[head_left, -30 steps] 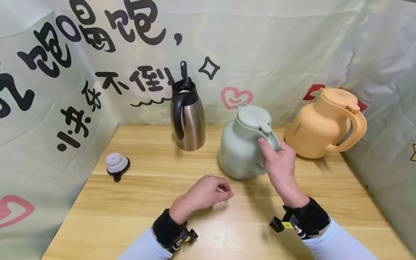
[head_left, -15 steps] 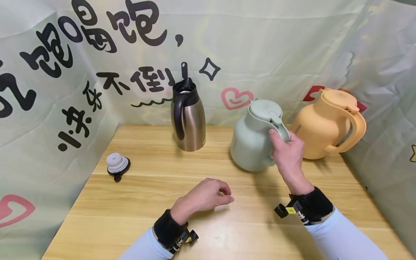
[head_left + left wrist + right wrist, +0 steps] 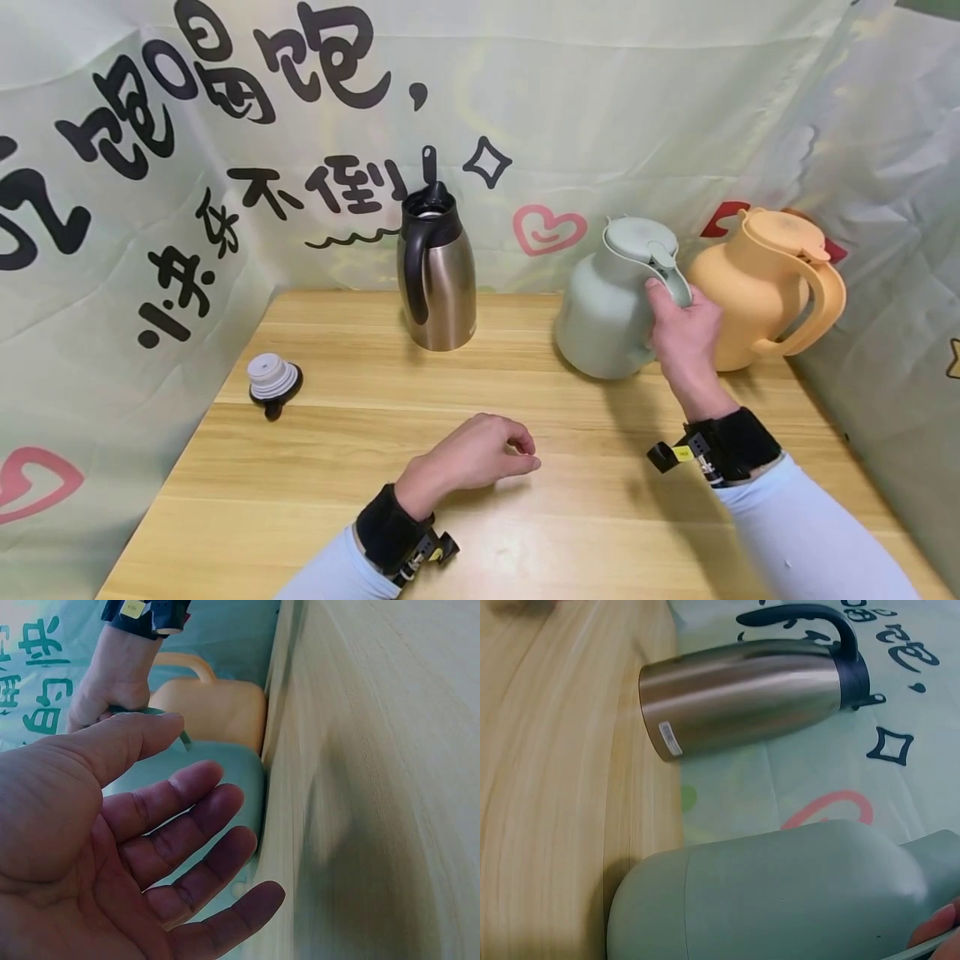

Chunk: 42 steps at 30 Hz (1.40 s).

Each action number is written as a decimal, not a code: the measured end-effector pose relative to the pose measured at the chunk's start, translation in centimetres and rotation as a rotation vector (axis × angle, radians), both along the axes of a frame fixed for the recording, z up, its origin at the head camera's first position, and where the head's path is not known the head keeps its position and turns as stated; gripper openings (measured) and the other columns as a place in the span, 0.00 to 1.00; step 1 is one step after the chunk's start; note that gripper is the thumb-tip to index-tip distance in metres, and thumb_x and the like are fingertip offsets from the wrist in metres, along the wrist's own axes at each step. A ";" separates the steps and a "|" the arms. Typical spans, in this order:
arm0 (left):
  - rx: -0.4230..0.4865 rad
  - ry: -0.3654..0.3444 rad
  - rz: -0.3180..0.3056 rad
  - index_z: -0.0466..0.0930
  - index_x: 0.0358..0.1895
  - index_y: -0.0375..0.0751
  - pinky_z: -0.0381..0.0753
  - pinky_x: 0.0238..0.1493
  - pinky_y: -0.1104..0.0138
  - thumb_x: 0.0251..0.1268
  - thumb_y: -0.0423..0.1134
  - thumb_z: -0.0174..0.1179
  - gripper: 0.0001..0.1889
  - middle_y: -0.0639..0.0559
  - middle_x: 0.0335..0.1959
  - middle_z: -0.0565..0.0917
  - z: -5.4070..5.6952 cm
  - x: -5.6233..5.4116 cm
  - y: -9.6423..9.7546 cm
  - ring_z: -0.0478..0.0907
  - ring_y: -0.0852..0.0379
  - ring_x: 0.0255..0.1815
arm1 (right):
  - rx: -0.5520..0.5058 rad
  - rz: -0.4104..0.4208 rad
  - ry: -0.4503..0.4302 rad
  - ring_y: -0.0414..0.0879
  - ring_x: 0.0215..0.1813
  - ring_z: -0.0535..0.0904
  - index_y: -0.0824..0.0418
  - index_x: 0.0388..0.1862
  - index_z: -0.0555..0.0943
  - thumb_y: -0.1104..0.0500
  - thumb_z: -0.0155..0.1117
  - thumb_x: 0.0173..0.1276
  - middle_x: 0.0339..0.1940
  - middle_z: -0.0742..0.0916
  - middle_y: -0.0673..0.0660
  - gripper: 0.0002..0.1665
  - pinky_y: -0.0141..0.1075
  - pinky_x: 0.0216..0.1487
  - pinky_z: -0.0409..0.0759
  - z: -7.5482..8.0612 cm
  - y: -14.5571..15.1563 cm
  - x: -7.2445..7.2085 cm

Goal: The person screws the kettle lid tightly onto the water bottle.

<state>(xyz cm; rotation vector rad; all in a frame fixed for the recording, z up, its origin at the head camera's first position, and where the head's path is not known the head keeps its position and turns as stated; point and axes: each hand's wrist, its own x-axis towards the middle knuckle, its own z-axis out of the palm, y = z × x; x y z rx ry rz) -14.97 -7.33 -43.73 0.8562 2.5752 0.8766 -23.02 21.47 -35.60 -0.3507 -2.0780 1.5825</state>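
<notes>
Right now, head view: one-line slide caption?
Right hand grips a green jug beside an orange jug, left hand holding nothing; steel jug and white-and-black lid farther left.

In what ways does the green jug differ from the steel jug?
The green jug is matte and wide-bellied; the steel jug is shiny and slimmer. The green jug has its lid on; the steel jug's mouth is open. The right hand grips the green jug's handle; no hand touches the steel jug. Both have one side handle.
</notes>
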 end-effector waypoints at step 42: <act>0.030 -0.036 0.039 0.87 0.39 0.58 0.77 0.42 0.71 0.72 0.53 0.68 0.07 0.71 0.33 0.85 -0.1 -0.3 -0.3 0.78 0.69 0.33 | -0.025 -0.058 -0.062 0.37 0.14 0.74 0.54 0.27 0.77 0.38 0.73 0.68 0.12 0.78 0.43 0.25 0.31 0.21 0.73 -0.2 2.9 -2.7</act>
